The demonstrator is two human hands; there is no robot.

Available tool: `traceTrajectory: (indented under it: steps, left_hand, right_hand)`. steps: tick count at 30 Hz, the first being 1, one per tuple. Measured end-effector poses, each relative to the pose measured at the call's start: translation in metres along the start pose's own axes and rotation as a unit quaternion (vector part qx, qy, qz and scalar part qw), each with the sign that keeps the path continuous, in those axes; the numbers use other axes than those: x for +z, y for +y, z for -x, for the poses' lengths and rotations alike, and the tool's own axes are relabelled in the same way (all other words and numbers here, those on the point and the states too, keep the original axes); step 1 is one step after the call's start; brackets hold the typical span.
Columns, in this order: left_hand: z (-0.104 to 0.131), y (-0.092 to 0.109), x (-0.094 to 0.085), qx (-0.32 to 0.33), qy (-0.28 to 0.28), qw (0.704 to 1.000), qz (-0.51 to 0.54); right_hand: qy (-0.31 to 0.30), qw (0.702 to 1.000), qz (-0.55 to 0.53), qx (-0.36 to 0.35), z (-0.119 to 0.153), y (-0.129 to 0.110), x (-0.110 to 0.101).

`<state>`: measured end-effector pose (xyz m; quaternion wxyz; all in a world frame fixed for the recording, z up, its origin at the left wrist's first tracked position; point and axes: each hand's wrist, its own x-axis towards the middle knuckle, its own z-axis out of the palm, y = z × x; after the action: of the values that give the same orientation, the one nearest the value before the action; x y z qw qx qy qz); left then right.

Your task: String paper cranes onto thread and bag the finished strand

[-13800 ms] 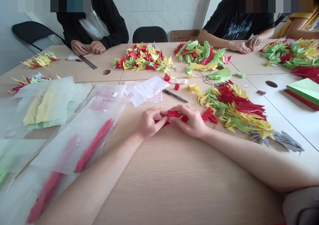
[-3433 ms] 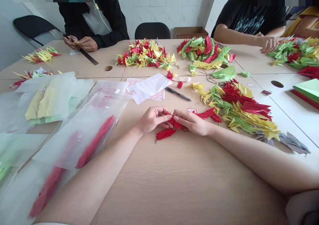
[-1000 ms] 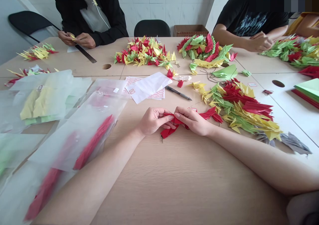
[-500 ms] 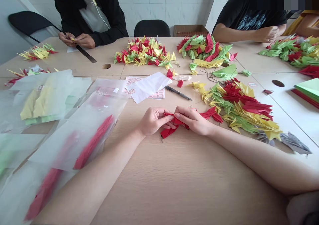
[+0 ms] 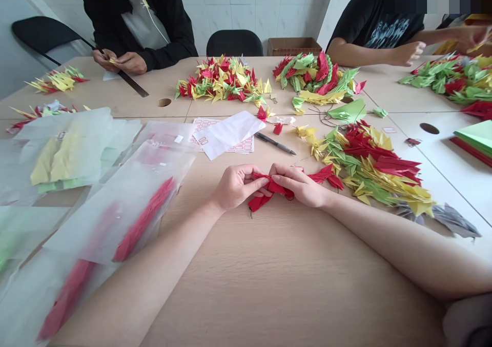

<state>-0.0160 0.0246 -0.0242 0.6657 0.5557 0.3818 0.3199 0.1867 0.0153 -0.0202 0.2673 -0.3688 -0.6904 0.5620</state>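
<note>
Near the middle of the wooden table (image 5: 246, 275), my left hand (image 5: 240, 187) pinches folded red paper (image 5: 260, 202) between thumb and fingers. Right beside it, my right hand (image 5: 298, 184) grips the same red paper, thumb on top. More red folded pieces stick out to the right of my right hand, and a thin dark thread end hangs below on the left. A heap of red, yellow and green folded paper (image 5: 376, 165) lies just to the right. Behind my hands are a black pen (image 5: 275, 143) and white paper slips (image 5: 230, 131).
Clear plastic bags (image 5: 144, 203) with folded paper cover the left side. Two more colourful heaps (image 5: 223, 80) (image 5: 315, 75) lie farther back. Across the table, a person (image 5: 142, 24) holds a dark strip; another person's arm (image 5: 369, 55) rests at right.
My hands have barely shifted on the red paper. At the back right, a person's hand has opened slightly, and another person's hand has come up beside it.
</note>
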Motion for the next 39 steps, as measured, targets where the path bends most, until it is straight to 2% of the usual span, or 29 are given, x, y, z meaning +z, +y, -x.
traceTrajectory:
  steps: [7, 20, 29, 33, 36, 39]
  left_hand:
    - [0.002, 0.006, -0.001, -0.038, -0.003, 0.999, -0.018]
    - [0.003, 0.004, -0.003, -0.032, -0.029, 0.999, -0.02]
    - [0.003, 0.003, -0.002, -0.012, -0.029, 0.999, -0.024]
    - [0.003, 0.005, -0.002, 0.006, -0.044, 0.999, -0.015]
    - [0.001, 0.005, -0.002, 0.001, -0.038, 0.999, -0.024]
    - [0.001, 0.005, -0.003, -0.016, -0.044, 0.999, -0.026]
  right_hand:
    - [-0.067, 0.997, -0.014, 0.023, 0.001, -0.002, -0.008]
    - [-0.092, 0.994, -0.039, 0.034, -0.001, -0.002, -0.011]
    - [-0.083, 0.996, -0.036, 0.017, -0.002, 0.0, -0.01]
    - [-0.044, 0.998, -0.049, 0.024, -0.001, -0.004, -0.005]
    - [-0.028, 0.998, -0.043, 0.031, -0.001, -0.005, -0.003]
    - [-0.041, 0.998, -0.041, 0.038, 0.0, -0.005, -0.005]
